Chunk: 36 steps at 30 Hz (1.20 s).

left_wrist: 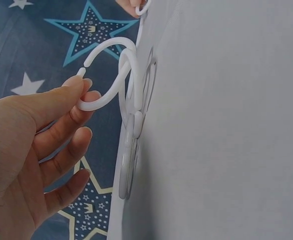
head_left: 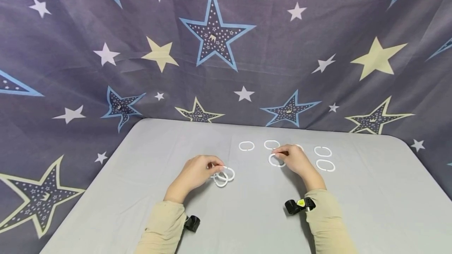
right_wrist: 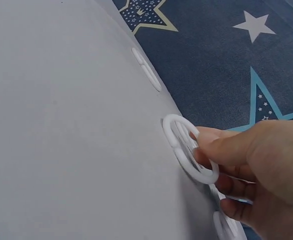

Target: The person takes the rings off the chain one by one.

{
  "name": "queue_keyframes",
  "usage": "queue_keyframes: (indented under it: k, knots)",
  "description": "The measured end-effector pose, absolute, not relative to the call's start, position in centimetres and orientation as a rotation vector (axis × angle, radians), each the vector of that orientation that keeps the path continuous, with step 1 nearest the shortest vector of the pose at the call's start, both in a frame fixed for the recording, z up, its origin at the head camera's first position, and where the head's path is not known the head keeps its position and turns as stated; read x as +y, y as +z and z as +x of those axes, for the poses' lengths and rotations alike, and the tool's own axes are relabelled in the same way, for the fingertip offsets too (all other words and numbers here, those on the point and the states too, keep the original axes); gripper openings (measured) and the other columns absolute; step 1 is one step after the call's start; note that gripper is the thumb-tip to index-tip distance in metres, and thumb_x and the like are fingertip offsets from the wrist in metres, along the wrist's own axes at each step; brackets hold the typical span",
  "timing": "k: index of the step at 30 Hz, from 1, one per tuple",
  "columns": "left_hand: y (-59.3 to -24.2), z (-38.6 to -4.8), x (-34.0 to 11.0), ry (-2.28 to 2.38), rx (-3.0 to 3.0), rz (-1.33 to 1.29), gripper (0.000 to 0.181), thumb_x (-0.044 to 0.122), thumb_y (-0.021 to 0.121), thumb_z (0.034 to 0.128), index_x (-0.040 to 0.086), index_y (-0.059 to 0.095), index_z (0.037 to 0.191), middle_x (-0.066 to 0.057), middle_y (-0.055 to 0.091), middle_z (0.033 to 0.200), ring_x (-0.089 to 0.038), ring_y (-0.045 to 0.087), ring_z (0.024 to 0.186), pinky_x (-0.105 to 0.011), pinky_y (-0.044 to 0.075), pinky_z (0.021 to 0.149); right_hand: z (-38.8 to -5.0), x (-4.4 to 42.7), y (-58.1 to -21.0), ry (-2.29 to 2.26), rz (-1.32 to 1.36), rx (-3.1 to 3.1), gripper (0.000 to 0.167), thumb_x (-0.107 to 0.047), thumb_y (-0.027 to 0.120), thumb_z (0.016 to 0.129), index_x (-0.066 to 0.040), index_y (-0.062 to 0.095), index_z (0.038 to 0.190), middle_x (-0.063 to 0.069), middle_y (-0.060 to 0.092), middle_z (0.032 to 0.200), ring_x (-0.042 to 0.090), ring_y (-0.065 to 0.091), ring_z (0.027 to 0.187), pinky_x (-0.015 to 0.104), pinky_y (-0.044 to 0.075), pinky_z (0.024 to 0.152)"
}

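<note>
My left hand (head_left: 198, 172) pinches a white oval shower curtain ring (left_wrist: 105, 43) between thumb and fingertips. A small gap shows in that ring beside the thumb. Other white rings (left_wrist: 138, 85) are linked through it and hang down, the lowest near or on the table. To the right, my right hand (head_left: 296, 161) pinches a separate white oval ring (right_wrist: 187, 164) by its edge, tilted up just over the table. In the head view, this single ring is apart from the linked ones.
Loose white rings lie toward the table's far side: one left (head_left: 246, 142), one behind the right hand's ring (head_left: 272, 141), one partly hidden by that hand (head_left: 300, 146), two farther right (head_left: 325, 160). A star-patterned cloth (head_left: 257, 77) hangs behind the grey table (head_left: 247, 218).
</note>
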<state>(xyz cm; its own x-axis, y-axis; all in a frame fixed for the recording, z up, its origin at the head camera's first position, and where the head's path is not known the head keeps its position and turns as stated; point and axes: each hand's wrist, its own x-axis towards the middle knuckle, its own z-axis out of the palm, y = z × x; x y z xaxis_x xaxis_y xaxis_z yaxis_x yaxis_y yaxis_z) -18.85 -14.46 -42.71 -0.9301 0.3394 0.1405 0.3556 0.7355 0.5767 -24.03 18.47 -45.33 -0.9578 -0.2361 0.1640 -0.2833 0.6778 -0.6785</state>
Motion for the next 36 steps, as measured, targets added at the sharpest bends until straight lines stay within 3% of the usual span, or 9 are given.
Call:
queue_keyframes:
  k: [5,16,28,36]
  knots:
    - [-42.6,-18.9,-14.4,-0.975,-2.910,-0.569,0.007,0.030,0.075,0.0877,0.029,0.076,0.094,0.022,0.062,0.079,-0.005,0.055,0.074,-0.032,0.044,0.071,-24.2,18.4,-45.3,1.101,0.431,-2.849,0.008,-0.005,0.070,0.090,-0.001,0.076,0.094,0.017,0.072,0.102,0.036,0.065,0.103,0.049,0.047,0.094]
    - [-42.6,-18.8,-14.2,-0.990,-2.918,-0.554,0.006,0.030,0.075,0.0882,0.028,0.076,0.094,0.020,0.062,0.078,-0.005,0.055,0.073,-0.032,0.045,0.071,-23.8,17.8,-45.5,1.063,0.407,-2.826,0.007,-0.005,0.071,0.089,-0.003,0.077,0.091,0.011,0.069,0.094,0.027,0.062,0.088,0.047,0.048,0.085]
    - [-41.7,-18.9,-14.4,-0.995,-2.898,-0.553,0.005,0.027,0.075,0.0882,0.028,0.076,0.093,0.018,0.061,0.075,-0.006,0.055,0.071,-0.034,0.044,0.069,-24.1,17.7,-43.9,1.014,0.390,-2.801,0.011,-0.007,0.068,0.091,-0.004,0.075,0.099,0.016,0.070,0.105,0.034,0.062,0.098,0.050,0.045,0.092]
    - [-42.2,-18.7,-14.5,-1.016,-2.909,-0.560,0.004,0.027,0.076,0.0874,0.027,0.077,0.092,0.019,0.061,0.078,-0.006,0.055,0.075,-0.033,0.045,0.071,-23.5,16.5,-43.2,1.064,0.383,-2.797,0.014,-0.009,0.067,0.093,-0.005,0.076,0.103,0.011,0.071,0.100,0.020,0.060,0.079,0.039,0.049,0.073]
